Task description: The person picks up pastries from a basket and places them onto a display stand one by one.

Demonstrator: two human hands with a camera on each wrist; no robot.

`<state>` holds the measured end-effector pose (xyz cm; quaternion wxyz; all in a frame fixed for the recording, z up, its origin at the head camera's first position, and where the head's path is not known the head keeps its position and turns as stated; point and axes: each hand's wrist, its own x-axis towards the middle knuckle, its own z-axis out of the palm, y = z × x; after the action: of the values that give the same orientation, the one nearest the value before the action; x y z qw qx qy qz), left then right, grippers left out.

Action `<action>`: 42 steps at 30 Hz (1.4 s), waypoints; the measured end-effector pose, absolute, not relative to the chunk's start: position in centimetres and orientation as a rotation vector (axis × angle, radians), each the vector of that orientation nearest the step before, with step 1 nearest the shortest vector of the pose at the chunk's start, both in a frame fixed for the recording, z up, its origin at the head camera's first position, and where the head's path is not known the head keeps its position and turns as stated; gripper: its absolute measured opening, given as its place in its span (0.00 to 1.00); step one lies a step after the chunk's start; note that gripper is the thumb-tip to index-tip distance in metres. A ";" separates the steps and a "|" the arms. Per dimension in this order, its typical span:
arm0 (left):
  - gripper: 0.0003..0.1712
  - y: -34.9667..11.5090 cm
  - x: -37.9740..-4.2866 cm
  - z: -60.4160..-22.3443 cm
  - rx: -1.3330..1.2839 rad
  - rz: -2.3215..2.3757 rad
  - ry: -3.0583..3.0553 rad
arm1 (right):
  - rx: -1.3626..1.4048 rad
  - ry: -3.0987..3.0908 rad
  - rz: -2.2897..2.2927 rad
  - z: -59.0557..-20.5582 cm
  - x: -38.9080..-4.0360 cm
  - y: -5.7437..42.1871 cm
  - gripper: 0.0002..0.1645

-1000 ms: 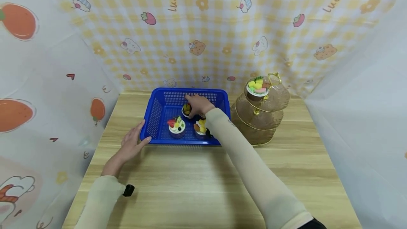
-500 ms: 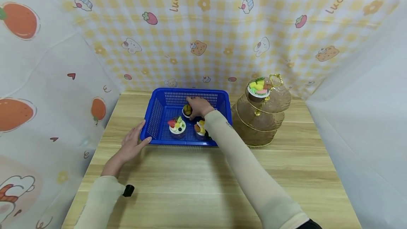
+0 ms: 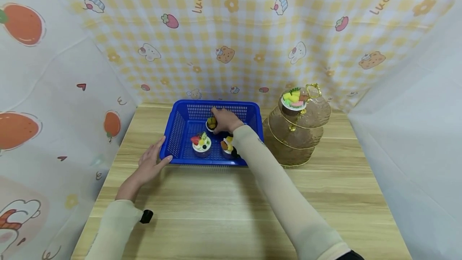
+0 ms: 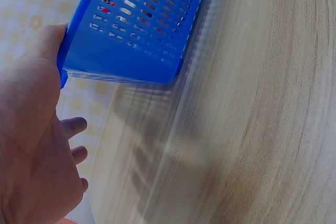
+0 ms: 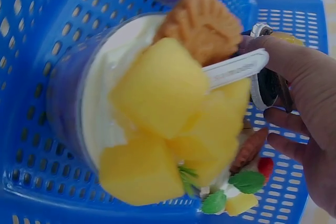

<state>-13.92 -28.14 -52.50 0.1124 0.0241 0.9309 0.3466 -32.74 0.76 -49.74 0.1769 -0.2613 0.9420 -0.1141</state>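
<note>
My right hand (image 3: 226, 120) reaches into the blue plastic basket (image 3: 213, 161). Its thumb and fingers pinch a small dessert cup (image 3: 211, 123) with a yellow-brown topping, whose dark side and silvery rim show in the right wrist view. Nearer the front, a strawberry-topped cream cup (image 3: 201, 144) stands at left and a mango-and-biscuit cup (image 5: 157, 103) at right. Beyond that, a cup with mint leaves (image 5: 244, 182) and a red berry is partly hidden. My left hand (image 3: 148, 163) holds the basket's front left corner, thumb over the rim, fingers outside.
To the basket's right stands a brown translucent three-tier stand (image 3: 294, 137) with gold edges. A fruit-topped cup (image 3: 293, 101) sits on its top tier. Wood-grain table (image 3: 216, 212) runs in front; a patterned cloth (image 3: 231, 31) hangs behind.
Over the last second my right hand stays at the same dessert cup, shifting only slightly, with the cup edging a little left since half a second ago. My left hand keeps its place.
</note>
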 end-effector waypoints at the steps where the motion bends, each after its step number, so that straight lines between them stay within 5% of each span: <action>1: 0.48 -28.1 -13.9 -52.5 0.072 1.018 2.730 | -0.736 2.666 -0.351 -49.6 -32.8 0.9 0.53; 19: 0.48 -27.9 -13.8 -51.9 0.073 1.037 2.704 | -0.918 2.773 -0.571 -45.0 -30.7 2.3 0.54; 42: 0.48 -27.7 -13.9 -52.1 0.057 1.007 2.701 | -0.912 2.976 -1.013 -39.9 -19.9 12.1 0.51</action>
<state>-13.93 -27.74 -52.07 0.1287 0.0196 0.9290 0.3463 -19.86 12.13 -39.92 -0.0656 -0.2780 0.9072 -0.3089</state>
